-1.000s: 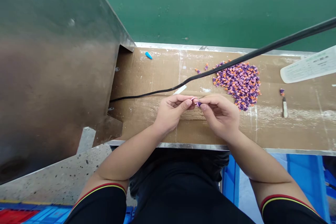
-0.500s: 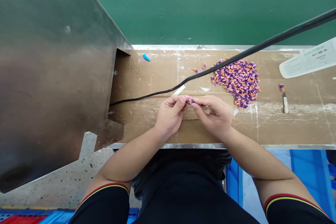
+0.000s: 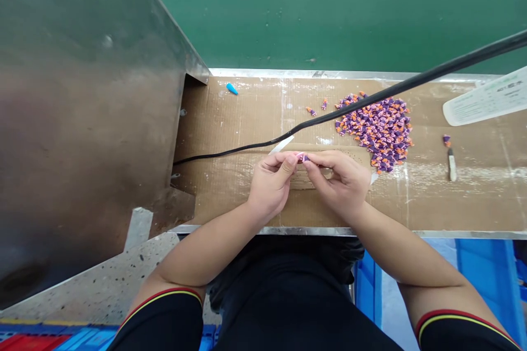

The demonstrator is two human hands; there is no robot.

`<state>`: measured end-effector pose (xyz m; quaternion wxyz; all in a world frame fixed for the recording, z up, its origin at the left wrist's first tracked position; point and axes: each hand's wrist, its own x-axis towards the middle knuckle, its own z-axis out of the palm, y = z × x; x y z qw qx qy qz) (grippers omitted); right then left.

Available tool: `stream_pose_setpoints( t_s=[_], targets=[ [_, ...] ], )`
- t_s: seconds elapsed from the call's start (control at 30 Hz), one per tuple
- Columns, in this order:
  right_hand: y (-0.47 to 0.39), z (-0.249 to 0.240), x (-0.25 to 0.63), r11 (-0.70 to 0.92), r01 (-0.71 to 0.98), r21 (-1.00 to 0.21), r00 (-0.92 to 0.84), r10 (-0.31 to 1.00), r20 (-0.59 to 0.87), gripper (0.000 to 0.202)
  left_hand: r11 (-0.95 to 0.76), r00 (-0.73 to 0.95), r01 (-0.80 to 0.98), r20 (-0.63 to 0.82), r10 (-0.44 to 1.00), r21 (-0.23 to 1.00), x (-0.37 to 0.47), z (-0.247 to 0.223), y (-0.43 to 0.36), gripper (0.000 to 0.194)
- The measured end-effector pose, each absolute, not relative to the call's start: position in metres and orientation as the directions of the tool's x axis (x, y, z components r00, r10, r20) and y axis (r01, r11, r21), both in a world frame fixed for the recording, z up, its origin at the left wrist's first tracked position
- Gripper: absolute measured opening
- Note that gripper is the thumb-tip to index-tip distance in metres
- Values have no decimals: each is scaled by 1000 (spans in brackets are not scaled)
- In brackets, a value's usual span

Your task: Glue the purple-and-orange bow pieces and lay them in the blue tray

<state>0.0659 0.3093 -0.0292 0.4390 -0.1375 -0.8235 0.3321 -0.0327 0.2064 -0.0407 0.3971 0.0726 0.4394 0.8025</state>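
Over the middle of the cardboard-covered bench, my left hand (image 3: 269, 184) and my right hand (image 3: 342, 180) meet fingertip to fingertip. Both are closed in a pinch on a small purple-and-pink piece (image 3: 303, 158), mostly hidden by the fingers. To the right of my right hand lies a heap of small purple, orange and pink pieces (image 3: 385, 134). Two similar loose pieces (image 3: 324, 103) lie left of the heap. Below my hands is a brown strip of board (image 3: 349, 154) with a white strip (image 3: 282, 144) sticking out at its upper left.
A black cable (image 3: 255, 145) crosses above the bench from the metal housing (image 3: 94, 120) at left. Right of the heap are a white-handled tool (image 3: 452, 165), a single piece (image 3: 447, 141) and a translucent bottle (image 3: 486, 100). A blue cone-shaped tip (image 3: 231, 89) lies at the back left.
My fingertips have come closer together around the small piece, which shows less purple now. The whole view has shifted slightly; the heap and other bench items look undisturbed.
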Motion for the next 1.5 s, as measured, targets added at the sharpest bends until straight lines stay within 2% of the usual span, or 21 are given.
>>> stream_pose_setpoints(
  t_s=[0.3,0.43,0.57,0.7,0.93,1.3,1.4,1.5],
  targets=[
    [307,-32,63,831,-53,-554,-501,458,734,11,-359,-755,-423,-104,648,832,-25,-42,207,21],
    [305,-30,64,834,-72,-548,-502,444,742,14,-371,-771,-348,-38,635,861,-24,-44,205,16],
    [304,-27,66,832,-85,-548,-500,440,746,14,-406,-767,-233,90,636,883,-23,-45,202,5],
    [305,-25,69,843,-79,-533,-493,431,755,15,-418,-724,-182,166,669,890,-21,-45,200,12],
    [307,-25,68,843,-94,-529,-481,427,765,20,-393,-694,-145,190,695,908,-21,-48,199,18],
    [308,-26,71,851,-72,-520,-490,424,762,13,-393,-690,-149,189,699,908,-21,-50,198,18],
    [308,-27,70,855,-56,-515,-494,425,759,10,-377,-675,-197,154,722,905,-22,-49,198,18],
    [319,-28,74,837,-72,-542,-522,432,736,10,-337,-655,-286,74,752,897,-24,-48,197,27]
  ],
)
